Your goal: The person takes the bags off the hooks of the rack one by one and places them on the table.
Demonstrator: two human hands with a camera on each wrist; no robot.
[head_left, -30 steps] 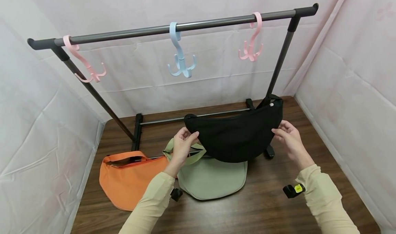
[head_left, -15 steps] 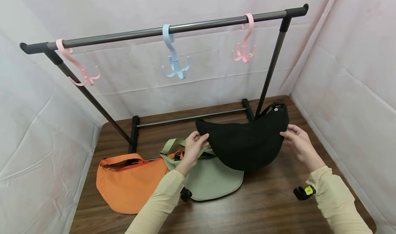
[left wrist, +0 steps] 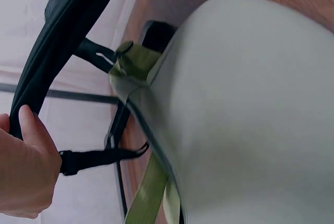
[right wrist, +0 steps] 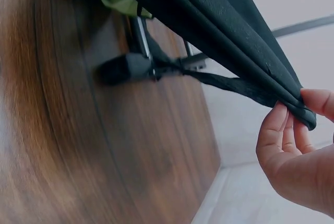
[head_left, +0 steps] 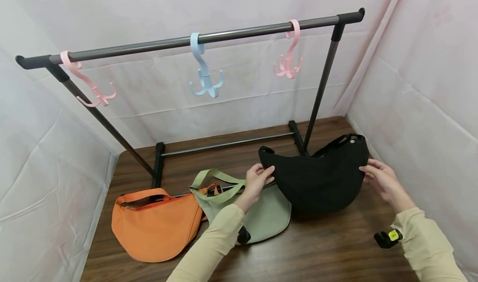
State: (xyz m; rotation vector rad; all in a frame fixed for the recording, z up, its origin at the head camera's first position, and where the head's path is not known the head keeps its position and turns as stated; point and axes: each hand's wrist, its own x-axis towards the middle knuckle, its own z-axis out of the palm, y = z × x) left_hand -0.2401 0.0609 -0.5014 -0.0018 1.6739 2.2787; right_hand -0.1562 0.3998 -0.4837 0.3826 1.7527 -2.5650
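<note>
A black crescent-shaped shoulder bag [head_left: 317,182] is stretched between my two hands, above the wooden surface at the right. My left hand [head_left: 257,182] pinches its left edge, thumb in front. At its right edge my right hand [head_left: 382,180] pinches the fabric between thumb and fingers, which the right wrist view shows closely. The black strap [right wrist: 235,85] hangs behind the bag. Below my left forearm lies a sage green bag [head_left: 270,211] with a light green strap [head_left: 220,195], partly hidden by that arm. An orange bag [head_left: 157,228] lies flat at the left, beside the green one.
A dark metal rack [head_left: 239,34] stands behind the bags, its feet on the wooden surface [head_left: 298,253]. From its bar hang a left pink hook [head_left: 89,85], a blue hook [head_left: 205,70] and a right pink hook [head_left: 289,58]. White cloth walls [head_left: 422,108] enclose the sides and back.
Both hands have carried the black bag to the right and slightly lower. More of the green bag and its strap now shows. The view has shifted a little.
</note>
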